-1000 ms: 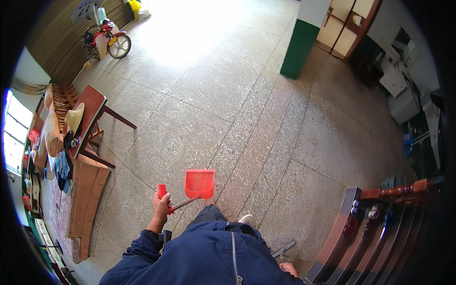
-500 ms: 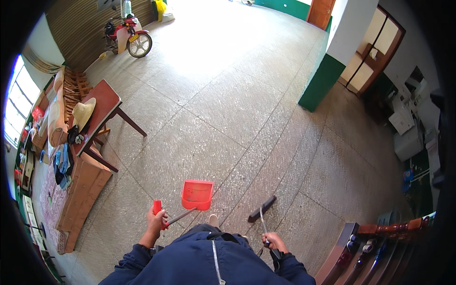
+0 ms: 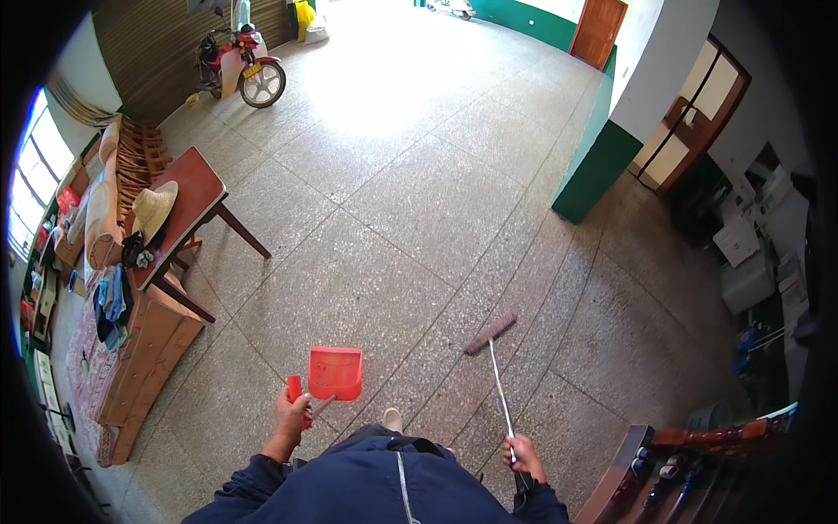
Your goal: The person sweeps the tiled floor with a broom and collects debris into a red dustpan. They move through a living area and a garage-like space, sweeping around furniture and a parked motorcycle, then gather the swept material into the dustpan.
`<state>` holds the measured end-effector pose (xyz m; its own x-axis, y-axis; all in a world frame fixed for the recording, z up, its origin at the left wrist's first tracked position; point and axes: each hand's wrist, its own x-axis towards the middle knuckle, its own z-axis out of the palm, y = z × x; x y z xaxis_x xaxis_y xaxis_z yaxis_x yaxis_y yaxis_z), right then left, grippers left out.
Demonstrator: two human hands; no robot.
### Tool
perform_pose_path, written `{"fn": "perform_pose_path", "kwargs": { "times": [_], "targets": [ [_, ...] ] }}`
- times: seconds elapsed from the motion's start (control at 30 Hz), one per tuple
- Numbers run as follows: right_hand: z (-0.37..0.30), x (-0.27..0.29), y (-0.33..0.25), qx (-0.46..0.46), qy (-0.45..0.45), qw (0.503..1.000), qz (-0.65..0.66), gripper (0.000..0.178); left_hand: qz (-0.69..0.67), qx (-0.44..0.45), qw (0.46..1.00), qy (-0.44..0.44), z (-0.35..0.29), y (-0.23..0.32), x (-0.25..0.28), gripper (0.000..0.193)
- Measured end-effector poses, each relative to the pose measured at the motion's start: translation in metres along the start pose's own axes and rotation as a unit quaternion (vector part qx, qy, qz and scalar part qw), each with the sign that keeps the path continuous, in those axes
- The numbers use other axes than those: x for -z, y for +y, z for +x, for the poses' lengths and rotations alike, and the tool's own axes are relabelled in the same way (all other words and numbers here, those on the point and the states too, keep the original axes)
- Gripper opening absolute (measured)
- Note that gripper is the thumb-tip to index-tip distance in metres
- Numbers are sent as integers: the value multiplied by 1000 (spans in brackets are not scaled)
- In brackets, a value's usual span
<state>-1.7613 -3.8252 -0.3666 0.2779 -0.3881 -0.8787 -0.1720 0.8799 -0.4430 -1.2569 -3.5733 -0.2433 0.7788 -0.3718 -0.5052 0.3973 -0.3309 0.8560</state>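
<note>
My left hand point(image 3: 291, 414) is closed around the handle of a red dustpan point(image 3: 335, 374). The pan is in front of me, left of my shoe, its open side facing away; I cannot tell whether it touches the floor. In my right hand point(image 3: 525, 458) is the pale metal stick of a broom point(image 3: 491, 334). Its dark, narrow bristle head lies out ahead to the right of the dustpan, slanting up to the right. A stretch of speckled floor separates broom head and pan.
A red-topped table point(image 3: 188, 196) with a straw hat point(image 3: 155, 211) stands left, beside a padded couch point(image 3: 153, 367) with clothes on it. A red motorcycle point(image 3: 240, 65) is parked far left. A green-and-white pillar point(image 3: 594, 175) rises at right; a wooden railing point(image 3: 724, 437) is near right.
The broom head has swung forward and slightly right, its stick now stretched out farther. My right hand has shifted right. The dustpan has moved left and a little nearer.
</note>
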Motion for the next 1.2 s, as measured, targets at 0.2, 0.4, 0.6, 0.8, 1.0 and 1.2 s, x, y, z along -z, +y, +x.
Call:
{"fn": "perform_pose_path", "kwargs": {
  "times": [0.2,0.4,0.6,0.8,1.0,1.2],
  "targets": [
    [-71,21,97,-118,176,977,-1,12,20,-11,1000,6,36,-6,0,21],
    [-84,45,188,-253,240,936,42,14,-17,13,999,36,50,-12,4,18],
    [-52,24,178,-208,69,965,144,15,-11,11,1000,12,62,6,2,17],
    [23,-61,52,-43,-34,995,81,10,-33,9,999,33,87,32,-9,22],
    [118,-101,-107,-247,9,946,211,29,-50,13,996,73,114,72,-27,24],
    [209,-163,-252,-164,-73,983,49,19,-54,5,991,121,133,105,-46,27]
  ]
}}
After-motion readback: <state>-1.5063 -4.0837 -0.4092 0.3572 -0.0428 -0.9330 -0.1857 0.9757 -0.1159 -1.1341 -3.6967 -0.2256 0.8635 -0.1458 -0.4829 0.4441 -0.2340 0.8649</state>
